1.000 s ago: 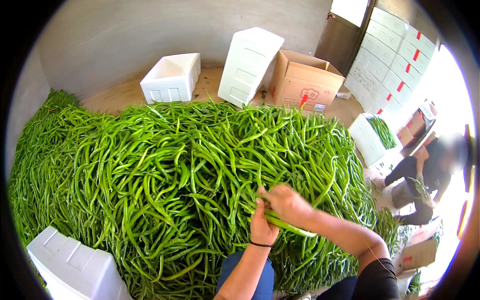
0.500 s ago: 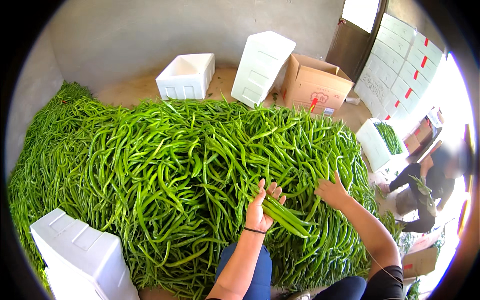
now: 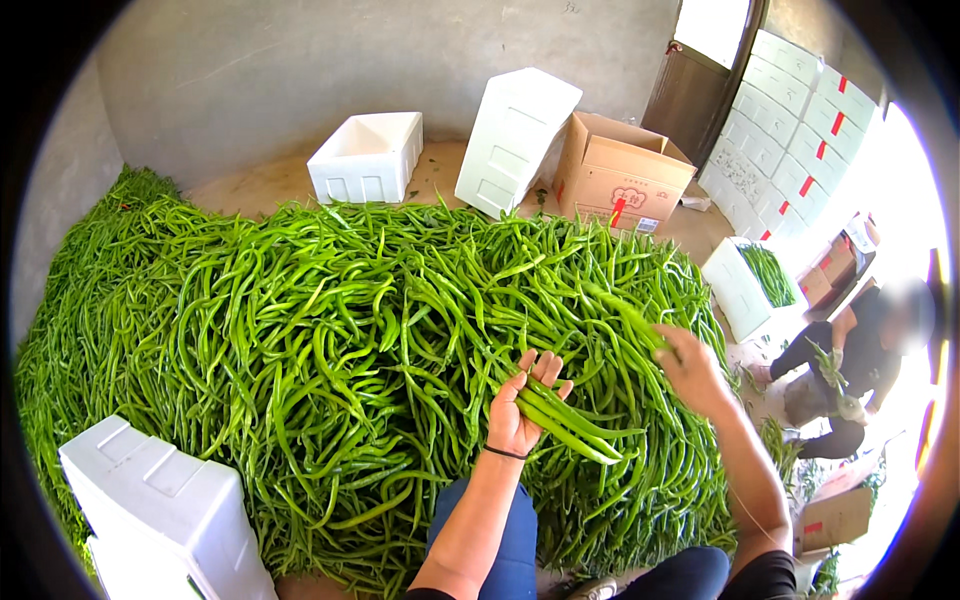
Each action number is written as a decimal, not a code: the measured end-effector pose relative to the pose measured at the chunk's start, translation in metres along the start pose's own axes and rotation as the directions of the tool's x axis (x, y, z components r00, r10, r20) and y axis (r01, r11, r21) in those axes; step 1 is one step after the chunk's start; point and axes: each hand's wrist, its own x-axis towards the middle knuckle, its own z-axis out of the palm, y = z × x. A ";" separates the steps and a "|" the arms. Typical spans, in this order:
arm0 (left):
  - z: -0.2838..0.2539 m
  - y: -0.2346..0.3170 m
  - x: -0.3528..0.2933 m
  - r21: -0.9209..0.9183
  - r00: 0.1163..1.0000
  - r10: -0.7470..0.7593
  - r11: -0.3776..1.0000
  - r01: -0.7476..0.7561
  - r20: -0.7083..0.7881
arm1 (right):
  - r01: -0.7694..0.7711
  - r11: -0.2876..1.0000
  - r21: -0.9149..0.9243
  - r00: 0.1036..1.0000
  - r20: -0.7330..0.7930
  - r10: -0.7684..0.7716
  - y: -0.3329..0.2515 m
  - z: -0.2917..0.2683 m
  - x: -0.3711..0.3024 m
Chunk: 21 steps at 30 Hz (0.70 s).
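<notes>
A large heap of long green chili peppers point(image 3: 330, 330) spreads in front of me. Over its near right part my left hand point(image 3: 518, 418), palm up with a dark band at the wrist, cradles a small bunch of green chili peppers point(image 3: 570, 425) lying across the fingers. To the right, my right hand point(image 3: 692, 375) grips one end of a single green chili pepper point(image 3: 630, 318), which points up and left above the heap. Motion slightly blurs this hand and pepper.
Behind the heap stand an open white foam box point(image 3: 365, 165), an upended one point(image 3: 515, 145) and a cardboard carton point(image 3: 625, 180). A white foam box point(image 3: 165, 505) is near left. At right, a pepper-filled box point(image 3: 750, 290), stacked boxes point(image 3: 790, 140) and a crouching person point(image 3: 850, 360) handling greenery.
My right hand has lifted a chili pepper off the heap and moved slightly right. The left hand keeps its bunch nearly in place. The view has shifted slightly.
</notes>
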 end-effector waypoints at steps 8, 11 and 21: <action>-0.010 -0.009 0.005 0.044 0.994 0.037 0.998 -0.041 0.098 | 0.312 0.929 0.201 0.949 -0.019 -0.314 -0.040 0.089 -0.036; -0.014 -0.005 0.009 -0.011 0.977 0.074 0.997 -0.074 0.199 | 0.060 0.920 0.387 0.988 0.109 -0.110 -0.052 0.075 -0.028; -0.002 -0.020 0.005 0.053 0.966 0.038 0.997 -0.054 0.255 | -0.174 0.960 0.221 0.915 0.397 0.075 -0.042 0.053 -0.032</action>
